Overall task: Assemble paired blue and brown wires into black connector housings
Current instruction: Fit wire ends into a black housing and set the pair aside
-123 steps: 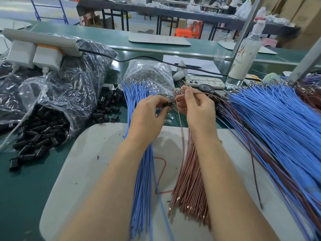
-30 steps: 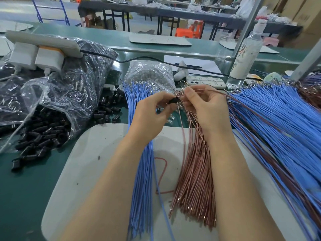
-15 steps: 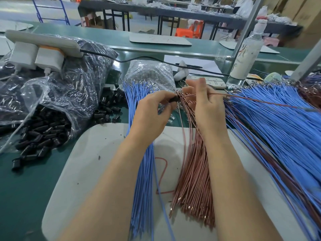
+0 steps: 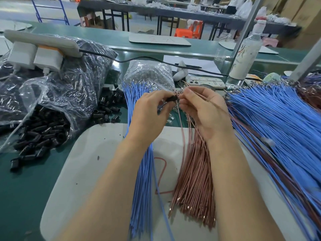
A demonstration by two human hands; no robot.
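Worktop (image 4: 26,188) in green, seen from the head camera, with a pale mat (image 4: 97,162) laid on it nearest the viewer. On the mat a bundle of blue wires (image 4: 142,171) and a bundle of brown wires (image 4: 194,180) are laid side by side. Above them a black connector housing (image 4: 171,98) is pinched between thumb and fingertips of the left hand (image 4: 149,110). A thin brown wire (image 4: 201,97) is pinched in the curled fingers of the right hand (image 4: 205,112), just beside the housing. Loose black housings (image 4: 40,134) are spilled from a clear plastic bag (image 4: 69,94) at the left. A large fan of blue wires (image 4: 278,119) is spread at the right. A white bottle (image 4: 246,54) and a phone (image 4: 205,82) are set behind the hands. Further back, dark tables (image 4: 156,9) and an orange stool (image 4: 192,31) are seen in a workshop room.
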